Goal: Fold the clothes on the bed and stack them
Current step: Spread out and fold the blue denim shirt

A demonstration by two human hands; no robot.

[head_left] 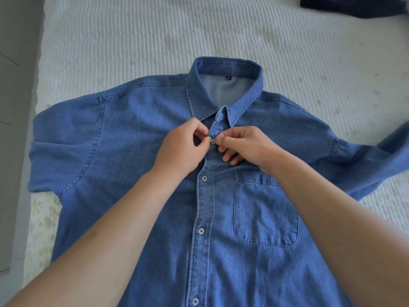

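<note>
A blue denim shirt (pixel 124 151) lies face up on the white ribbed bed (pixel 132 41), collar toward the far side, chest pocket on the right. Its front placket is closed with several white buttons below my hands. My left hand (pixel 179 149) pinches the placket's left edge just under the collar. My right hand (pixel 243 145) pinches the right edge at the same spot, and a white button (pixel 213 141) shows between my fingertips. The left sleeve is folded in beside the body; the right sleeve runs off toward the right edge of the view.
A dark navy garment (pixel 354 6) lies at the bed's far right corner. The bed's left edge (pixel 38 107) meets a grey floor (pixel 15 107). Bare bed surface stretches beyond the collar.
</note>
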